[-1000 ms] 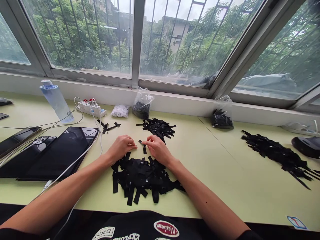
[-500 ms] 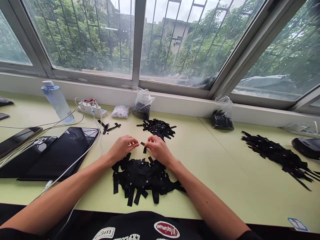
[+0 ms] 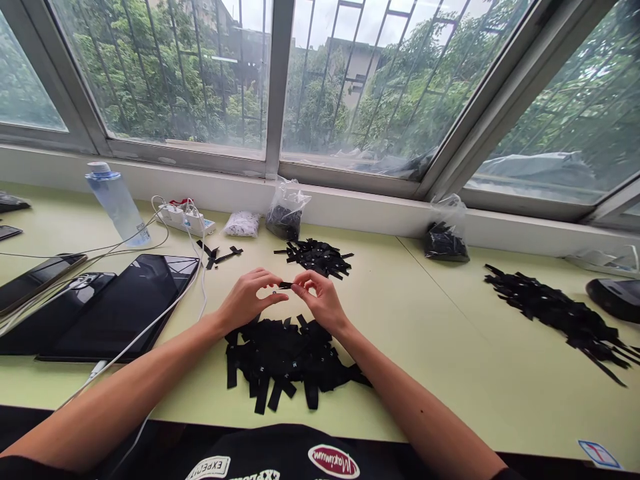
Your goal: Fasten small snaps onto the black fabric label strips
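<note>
Between thumb and fingertips, my right hand [image 3: 319,297] pinches a short black fabric strip [image 3: 285,285]. The strip's free end points left, toward my left hand [image 3: 250,297]. That hand's thumb and fingers are spread apart around this end; whether a fingertip touches the strip I cannot tell. A tiny pale spot shows near the left fingers, too small to name. Just below both hands lies a large heap of black fabric strips [image 3: 287,357], some bearing small white marks. Beyond the hands is a smaller pile of black strips [image 3: 320,256].
A few loose strips [image 3: 213,257] lie left of the far pile. Along the wall stand a bag of black pieces [image 3: 284,217], a white packet [image 3: 242,225] and another bag [image 3: 445,237]. Left are a tablet [image 3: 135,307], cables, a power strip [image 3: 185,219] and a bottle [image 3: 117,203]. More strips [image 3: 555,320] lie right.
My left thumb has dropped away from its fingers, and that hand has come closer to the strip. The strip in my right hand has turned from hanging down to lying nearly level.
</note>
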A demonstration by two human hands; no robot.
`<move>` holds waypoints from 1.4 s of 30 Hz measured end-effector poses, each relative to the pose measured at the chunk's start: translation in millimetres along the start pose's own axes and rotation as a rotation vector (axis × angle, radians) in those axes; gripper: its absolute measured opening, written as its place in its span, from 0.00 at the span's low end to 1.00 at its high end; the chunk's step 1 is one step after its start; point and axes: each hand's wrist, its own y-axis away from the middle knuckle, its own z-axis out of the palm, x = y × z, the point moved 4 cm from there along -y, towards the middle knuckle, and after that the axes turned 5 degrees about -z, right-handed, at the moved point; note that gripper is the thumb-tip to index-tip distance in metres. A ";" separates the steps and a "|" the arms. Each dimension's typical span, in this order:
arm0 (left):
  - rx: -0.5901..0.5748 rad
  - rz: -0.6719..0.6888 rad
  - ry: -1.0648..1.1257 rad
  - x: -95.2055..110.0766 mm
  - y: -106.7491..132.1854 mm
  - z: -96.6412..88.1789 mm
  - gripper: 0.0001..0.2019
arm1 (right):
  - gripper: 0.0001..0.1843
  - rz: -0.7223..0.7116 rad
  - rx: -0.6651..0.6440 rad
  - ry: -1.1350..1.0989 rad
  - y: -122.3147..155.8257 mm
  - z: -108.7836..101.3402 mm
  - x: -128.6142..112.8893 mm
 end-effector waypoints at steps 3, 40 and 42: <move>0.043 0.009 0.044 5.3 -0.1 -2.6 0.05 | 0.07 -0.028 -0.022 0.040 2.0 3.9 -2.9; 0.043 -0.452 0.588 -12.4 0.5 5.3 0.14 | 0.09 -0.106 -0.242 0.605 1.2 2.2 39.7; 0.027 -0.462 0.636 -11.1 0.6 6.6 0.15 | 0.09 -0.100 -0.227 0.609 0.9 2.8 40.2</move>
